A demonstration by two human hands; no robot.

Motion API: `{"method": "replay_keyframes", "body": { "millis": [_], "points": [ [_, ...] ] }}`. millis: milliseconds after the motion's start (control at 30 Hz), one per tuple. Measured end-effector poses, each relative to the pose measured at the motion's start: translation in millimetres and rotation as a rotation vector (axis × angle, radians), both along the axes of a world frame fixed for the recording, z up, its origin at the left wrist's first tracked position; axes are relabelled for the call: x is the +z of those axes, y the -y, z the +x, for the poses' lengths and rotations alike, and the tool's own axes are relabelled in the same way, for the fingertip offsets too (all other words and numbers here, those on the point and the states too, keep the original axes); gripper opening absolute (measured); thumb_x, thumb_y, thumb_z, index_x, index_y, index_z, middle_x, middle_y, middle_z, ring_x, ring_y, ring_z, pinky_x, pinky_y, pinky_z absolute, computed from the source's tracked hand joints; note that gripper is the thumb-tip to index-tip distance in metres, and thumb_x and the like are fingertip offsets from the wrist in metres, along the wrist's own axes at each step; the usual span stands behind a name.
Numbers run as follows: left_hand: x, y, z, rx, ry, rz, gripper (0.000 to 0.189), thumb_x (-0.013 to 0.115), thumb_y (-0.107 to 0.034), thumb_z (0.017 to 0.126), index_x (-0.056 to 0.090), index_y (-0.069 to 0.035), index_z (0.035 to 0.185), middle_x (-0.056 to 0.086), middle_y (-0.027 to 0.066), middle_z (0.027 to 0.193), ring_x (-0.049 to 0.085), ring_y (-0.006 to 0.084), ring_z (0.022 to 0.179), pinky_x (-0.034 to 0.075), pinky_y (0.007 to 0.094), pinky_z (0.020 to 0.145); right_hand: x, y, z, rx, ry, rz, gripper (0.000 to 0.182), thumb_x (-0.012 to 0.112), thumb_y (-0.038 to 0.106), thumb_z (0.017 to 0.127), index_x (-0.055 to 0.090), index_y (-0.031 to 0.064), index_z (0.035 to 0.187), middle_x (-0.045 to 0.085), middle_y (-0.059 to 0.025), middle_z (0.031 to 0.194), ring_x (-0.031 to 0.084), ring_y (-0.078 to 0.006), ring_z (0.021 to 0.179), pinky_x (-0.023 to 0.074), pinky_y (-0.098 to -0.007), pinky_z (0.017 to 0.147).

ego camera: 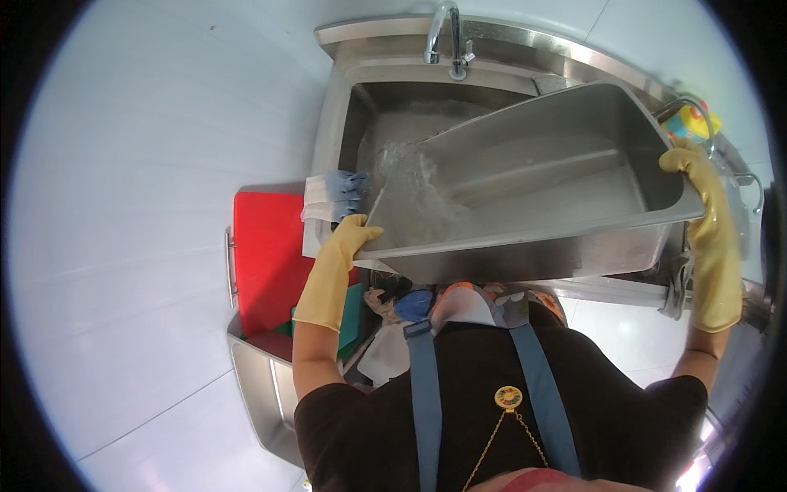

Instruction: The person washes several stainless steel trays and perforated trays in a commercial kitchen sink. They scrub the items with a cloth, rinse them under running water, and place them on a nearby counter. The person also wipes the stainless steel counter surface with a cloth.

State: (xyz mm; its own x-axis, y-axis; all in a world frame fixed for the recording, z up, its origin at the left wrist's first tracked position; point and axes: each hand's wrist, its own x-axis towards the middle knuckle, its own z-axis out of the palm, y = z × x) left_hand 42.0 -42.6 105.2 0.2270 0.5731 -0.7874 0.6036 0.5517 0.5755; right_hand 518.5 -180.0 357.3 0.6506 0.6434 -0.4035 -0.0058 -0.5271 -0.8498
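Observation:
A large rectangular stainless steel pan is tilted over a steel sink, its left end lower than its right. Water runs across the pan's left end and splashes into the basin. My left hand, in a yellow rubber glove, grips the near left corner of the rim. At the raised right end, my right hand, gloved alike, grasps the rim with the thumb over the inside edge. The pan hides much of the basin's right part. A blue and white pair of gloves hangs over the sink's left edge.
A chrome gooseneck faucet stands behind the sink. At far right sits a yellow-and-blue bottle beside another curved tap. Lower left, a red cutting board leans above a steel container. A grey cloth hangs by the counter.

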Motion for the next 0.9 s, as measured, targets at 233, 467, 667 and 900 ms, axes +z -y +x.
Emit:
{"method": "replay_keyframes", "body": {
  "millis": [233,467,667,900],
  "points": [
    [-6,0,-2,-0.209,-0.045,0.055,0.031,0.073,-0.018,0.076,0.067,0.004,0.098,0.064,0.0078,0.077,0.056,0.0141,0.061,0.043,0.0297,0.056,23,-13,4,-0.047,-0.026,0.134,0.036,0.064,0.01,0.067,0.063,0.0017,0.103,0.061,-0.006,0.085,0.06,-0.0156,0.073,0.0479,-0.0251,0.065],
    [56,7,3,0.164,-0.055,0.219,0.018,0.067,-0.008,0.081,0.063,0.005,0.093,0.061,0.008,0.077,0.055,0.015,0.063,0.043,0.0312,0.055,-67,7,48,0.106,-0.134,-0.085,0.038,0.057,0.003,0.064,0.061,0.0021,0.102,0.059,-0.005,0.083,0.059,-0.016,0.071,0.0485,-0.0265,0.063],
    [31,8,-12,0.328,-0.018,0.585,0.018,0.067,-0.014,0.083,0.061,0.002,0.091,0.053,0.003,0.069,0.046,0.0117,0.058,0.039,0.0304,0.052,-187,17,71,0.3,0.008,0.002,0.04,0.056,0.0,0.064,0.059,0.0014,0.104,0.057,-0.0011,0.081,0.053,-0.0123,0.071,0.0421,-0.0243,0.063],
    [-31,-32,13,0.453,0.005,0.728,0.026,0.071,-0.022,0.084,0.06,-0.001,0.094,0.054,0.0004,0.068,0.046,0.0087,0.057,0.038,0.0255,0.052,-183,11,46,0.154,0.114,0.296,0.04,0.054,-0.007,0.071,0.06,0.0012,0.109,0.062,-0.0022,0.094,0.056,-0.0111,0.082,0.0437,-0.0232,0.072]
  ]
}}
